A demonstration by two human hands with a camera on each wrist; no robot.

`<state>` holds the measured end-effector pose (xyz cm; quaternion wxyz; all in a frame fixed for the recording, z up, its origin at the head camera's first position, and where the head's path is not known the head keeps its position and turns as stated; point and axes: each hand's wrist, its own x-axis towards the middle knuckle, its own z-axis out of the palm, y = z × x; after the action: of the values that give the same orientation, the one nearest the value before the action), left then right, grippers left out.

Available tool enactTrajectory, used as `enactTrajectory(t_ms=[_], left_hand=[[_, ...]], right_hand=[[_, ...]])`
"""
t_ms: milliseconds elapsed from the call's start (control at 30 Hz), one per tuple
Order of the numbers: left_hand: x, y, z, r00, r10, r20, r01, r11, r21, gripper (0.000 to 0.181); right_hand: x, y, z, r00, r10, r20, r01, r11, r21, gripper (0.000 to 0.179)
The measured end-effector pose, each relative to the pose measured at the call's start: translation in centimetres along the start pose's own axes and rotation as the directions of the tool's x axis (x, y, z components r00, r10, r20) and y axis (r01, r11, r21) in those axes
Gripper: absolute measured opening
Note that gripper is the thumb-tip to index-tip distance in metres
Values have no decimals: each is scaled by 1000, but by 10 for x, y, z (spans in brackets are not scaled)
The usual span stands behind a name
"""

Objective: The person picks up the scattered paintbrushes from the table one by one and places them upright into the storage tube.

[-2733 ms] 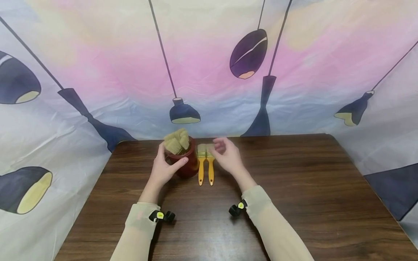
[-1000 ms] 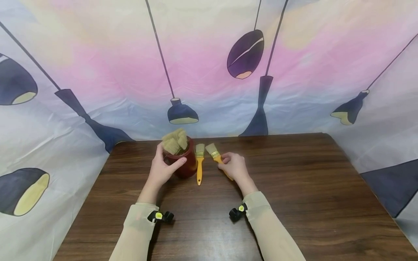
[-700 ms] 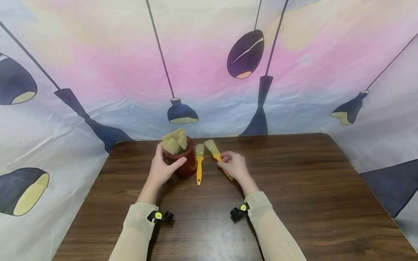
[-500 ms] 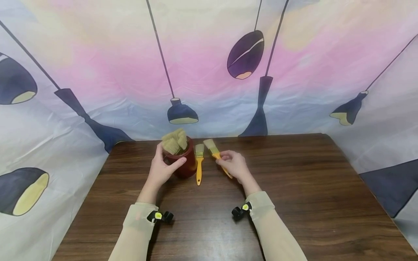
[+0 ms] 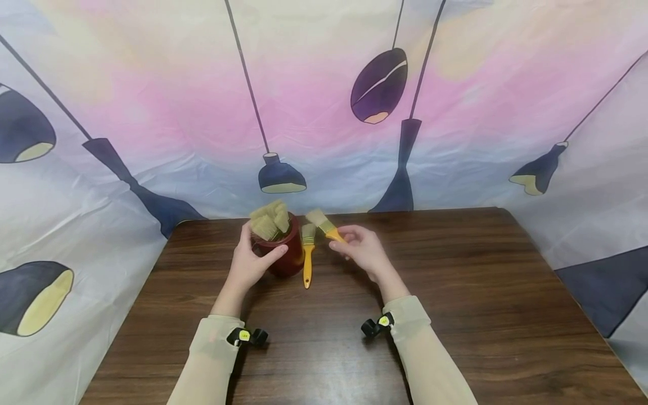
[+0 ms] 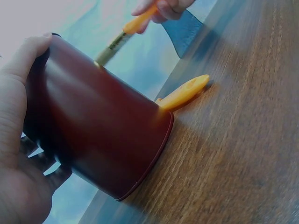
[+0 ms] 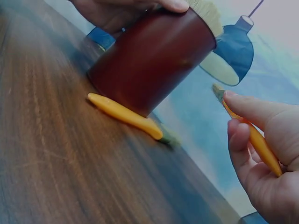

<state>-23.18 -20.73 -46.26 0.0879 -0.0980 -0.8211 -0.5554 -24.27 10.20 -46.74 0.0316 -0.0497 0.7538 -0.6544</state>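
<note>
My left hand [image 5: 251,261] grips a dark red cylindrical pot [image 5: 289,260], thumb over the near side of its rim. Several paintbrushes [image 5: 268,220] stand in the pot, bristles up; their handles are hidden inside. Between thumb and fingers, my right hand [image 5: 365,248] pinches the yellow handle of a paintbrush [image 5: 324,224], lifted off the table with its bristles pointing up and left toward the pot. Another yellow-handled paintbrush [image 5: 307,261] lies on the table right beside the pot's base; in the right wrist view its handle [image 7: 122,114] runs along the pot's foot.
The dark wood-grain table [image 5: 455,292] stretches to both sides and toward me. Just behind its far edge hangs a cloth backdrop [image 5: 324,129] printed with dark lamps. Black wrist cameras [image 5: 377,325] sit at both cuffs.
The right hand took the right-hand paintbrush of the two on the table, swung it aside, then raised it up and left toward the pot. The left hand kept its grip on the pot.
</note>
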Motion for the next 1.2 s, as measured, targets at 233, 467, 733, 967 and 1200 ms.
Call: enactTrajectory(t_ms=[233, 467, 733, 967, 1200], left_hand=[[0, 0, -2, 1000, 5, -5, -5, 1000, -3, 93], [-1, 1, -4, 1000, -1, -4, 1, 1000, -6, 94], [-1, -1, -2, 1000, -8, 12, 8, 1000, -1, 94], [-1, 0, -1, 1000, -6, 9, 6, 1000, 5, 95], [-1, 0, -2, 1000, -3, 15, 3, 1000, -2, 96]], right_hand=[[-3, -16, 3, 999, -33, -32, 33, 999, 5, 40], [-2, -26, 13, 998, -61, -17, 62, 997, 37, 28], [-2, -41, 22, 974, -228, -7, 227, 972, -61, 27], [12, -67, 30, 940, -340, 39, 342, 937, -71, 31], [24, -107, 41, 909, -412, 64, 416, 908, -52, 33]])
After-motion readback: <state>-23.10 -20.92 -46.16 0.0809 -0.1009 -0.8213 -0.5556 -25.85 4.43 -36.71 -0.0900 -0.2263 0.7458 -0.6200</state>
